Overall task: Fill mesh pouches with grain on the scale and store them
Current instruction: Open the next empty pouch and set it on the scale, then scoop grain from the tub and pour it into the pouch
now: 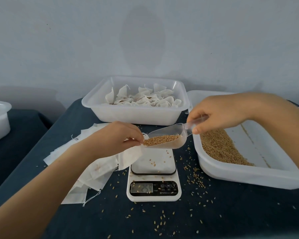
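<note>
Right hand (219, 114) fingers grasp the scoop (171, 138) handle; left hand (117, 137) fingers pinch the pouch (129, 157) mouth. Scoop lip sits right at the left fingertips, so a narrow opening risks grain (160, 139) spilling onto the scale (154, 171).

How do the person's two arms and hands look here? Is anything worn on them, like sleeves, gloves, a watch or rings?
Both forearms are bare as far as the picture shows: no sleeve comes into view. The left hand and the right hand wear no gloves. No watch, bracelet or ring shows on the sides that face the camera. The nails that show look short and unpainted.
</note>
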`<state>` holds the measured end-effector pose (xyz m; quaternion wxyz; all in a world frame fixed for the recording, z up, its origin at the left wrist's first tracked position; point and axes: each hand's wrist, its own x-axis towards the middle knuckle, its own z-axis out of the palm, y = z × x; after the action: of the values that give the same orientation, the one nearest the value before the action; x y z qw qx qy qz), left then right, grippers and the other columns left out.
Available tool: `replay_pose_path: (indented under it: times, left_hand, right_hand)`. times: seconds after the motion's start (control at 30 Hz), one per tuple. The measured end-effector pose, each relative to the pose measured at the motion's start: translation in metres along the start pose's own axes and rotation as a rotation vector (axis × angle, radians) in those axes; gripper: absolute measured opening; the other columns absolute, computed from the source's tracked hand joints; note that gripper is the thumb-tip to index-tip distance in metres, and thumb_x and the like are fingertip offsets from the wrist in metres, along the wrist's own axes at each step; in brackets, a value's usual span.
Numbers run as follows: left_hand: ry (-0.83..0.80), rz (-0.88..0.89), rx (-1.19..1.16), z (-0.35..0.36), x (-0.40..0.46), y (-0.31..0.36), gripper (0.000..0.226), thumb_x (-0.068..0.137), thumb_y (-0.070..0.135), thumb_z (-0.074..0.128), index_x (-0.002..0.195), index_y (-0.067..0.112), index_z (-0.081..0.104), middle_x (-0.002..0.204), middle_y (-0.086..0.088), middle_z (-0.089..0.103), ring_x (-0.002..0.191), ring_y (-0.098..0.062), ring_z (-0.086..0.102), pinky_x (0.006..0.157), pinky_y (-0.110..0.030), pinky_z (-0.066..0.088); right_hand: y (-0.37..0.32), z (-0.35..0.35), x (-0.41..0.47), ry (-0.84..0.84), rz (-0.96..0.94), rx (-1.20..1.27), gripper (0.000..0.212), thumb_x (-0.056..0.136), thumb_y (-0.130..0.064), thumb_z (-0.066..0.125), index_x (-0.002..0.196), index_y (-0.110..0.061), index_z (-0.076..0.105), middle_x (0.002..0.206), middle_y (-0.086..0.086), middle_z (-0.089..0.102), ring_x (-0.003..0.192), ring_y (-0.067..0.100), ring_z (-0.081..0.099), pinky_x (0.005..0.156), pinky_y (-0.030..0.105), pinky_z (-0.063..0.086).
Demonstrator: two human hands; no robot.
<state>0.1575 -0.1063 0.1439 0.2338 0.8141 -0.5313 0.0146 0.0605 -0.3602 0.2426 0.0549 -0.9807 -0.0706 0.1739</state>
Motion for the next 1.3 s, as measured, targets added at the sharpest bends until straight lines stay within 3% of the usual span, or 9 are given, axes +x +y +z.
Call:
replay_pose_path:
  times: [0.1, 0.27, 0.43, 0.53, 0.63, 0.8, 0.97, 1.1, 1.3]
  left_hand:
    - [-0.009, 0.008, -0.01, 0.001, 0.001, 0.002, 0.014, 0.085, 0.011, 0.067, 0.095, 0.015, 0.075, 0.098, 0.007, 0.07, 0.089, -0.003, 0.06, 0.082, -0.012, 0.045]
    - [-0.017, 0.025, -0.003, 0.004, 0.003, 0.005, 0.013, 0.085, 0.011, 0.067, 0.095, 0.014, 0.075, 0.099, 0.005, 0.07, 0.092, -0.005, 0.059, 0.082, -0.011, 0.044]
    - [-0.007, 0.016, -0.008, 0.005, 0.004, 0.009, 0.014, 0.085, 0.013, 0.067, 0.097, 0.015, 0.075, 0.099, 0.006, 0.07, 0.087, -0.006, 0.062, 0.083, -0.021, 0.047]
    - [0.022, 0.021, -0.013, 0.005, 0.003, 0.011, 0.014, 0.085, 0.012, 0.067, 0.096, 0.014, 0.075, 0.1, 0.005, 0.07, 0.086, -0.005, 0.062, 0.081, -0.022, 0.047]
    - [0.034, 0.024, -0.005, 0.004, 0.003, 0.01, 0.015, 0.085, 0.012, 0.067, 0.097, 0.014, 0.075, 0.101, 0.005, 0.07, 0.087, -0.005, 0.061, 0.08, -0.022, 0.047]
    - [0.057, 0.065, -0.013, 0.005, 0.002, 0.011, 0.013, 0.083, 0.009, 0.069, 0.094, 0.012, 0.076, 0.098, 0.002, 0.071, 0.087, -0.006, 0.061, 0.079, -0.023, 0.048]
    - [0.066, 0.067, -0.017, 0.007, 0.003, 0.012, 0.014, 0.083, 0.009, 0.069, 0.095, 0.011, 0.076, 0.098, 0.002, 0.071, 0.085, -0.005, 0.062, 0.079, -0.024, 0.048]
    - [0.075, 0.078, -0.018, 0.008, 0.004, 0.013, 0.013, 0.084, 0.01, 0.068, 0.095, 0.011, 0.076, 0.098, 0.002, 0.071, 0.086, -0.004, 0.061, 0.079, -0.024, 0.048]
    - [0.091, 0.092, -0.024, 0.007, 0.004, 0.014, 0.012, 0.083, 0.008, 0.069, 0.093, 0.01, 0.076, 0.097, 0.002, 0.071, 0.086, -0.005, 0.06, 0.078, -0.025, 0.048]
  right_hand:
    - [-0.005, -0.005, -0.002, -0.035, 0.011, -0.071, 0.03, 0.089, -0.041, 0.059, 0.114, -0.026, 0.064, 0.107, -0.012, 0.066, 0.103, 0.008, 0.059, 0.095, 0.032, 0.046]
    - [-0.018, -0.014, -0.003, -0.083, 0.031, -0.162, 0.03, 0.087, -0.045, 0.059, 0.108, -0.024, 0.066, 0.108, -0.003, 0.067, 0.102, 0.015, 0.061, 0.094, 0.04, 0.047]
    - [-0.027, -0.025, -0.005, -0.098, 0.037, -0.211, 0.023, 0.087, -0.045, 0.06, 0.103, -0.03, 0.066, 0.096, -0.012, 0.067, 0.09, 0.009, 0.062, 0.088, 0.033, 0.049]
    - [-0.031, -0.029, -0.005, -0.1, 0.031, -0.224, 0.008, 0.086, -0.046, 0.06, 0.089, -0.038, 0.062, 0.091, -0.015, 0.065, 0.087, 0.007, 0.063, 0.082, 0.028, 0.048]
    - [-0.033, -0.032, -0.005, -0.11, 0.045, -0.234, 0.01, 0.086, -0.045, 0.061, 0.079, -0.041, 0.056, 0.091, -0.011, 0.067, 0.086, 0.009, 0.064, 0.082, 0.028, 0.049]
    - [-0.035, -0.036, -0.005, -0.121, 0.062, -0.254, 0.009, 0.085, -0.047, 0.061, 0.079, -0.041, 0.057, 0.092, -0.009, 0.069, 0.085, 0.009, 0.064, 0.079, 0.027, 0.049]
    - [-0.037, -0.041, -0.006, -0.129, 0.083, -0.267, 0.016, 0.083, -0.047, 0.062, 0.093, -0.035, 0.065, 0.091, -0.009, 0.068, 0.084, 0.009, 0.065, 0.077, 0.026, 0.05]
    - [-0.041, -0.045, -0.006, -0.122, 0.098, -0.26, 0.012, 0.084, -0.043, 0.064, 0.089, -0.032, 0.065, 0.083, -0.009, 0.066, 0.073, 0.006, 0.063, 0.067, 0.022, 0.045]
    - [-0.045, -0.051, -0.006, -0.151, 0.128, -0.233, 0.01, 0.084, -0.039, 0.065, 0.085, -0.029, 0.065, 0.084, -0.004, 0.067, 0.069, 0.01, 0.06, 0.067, 0.022, 0.047]
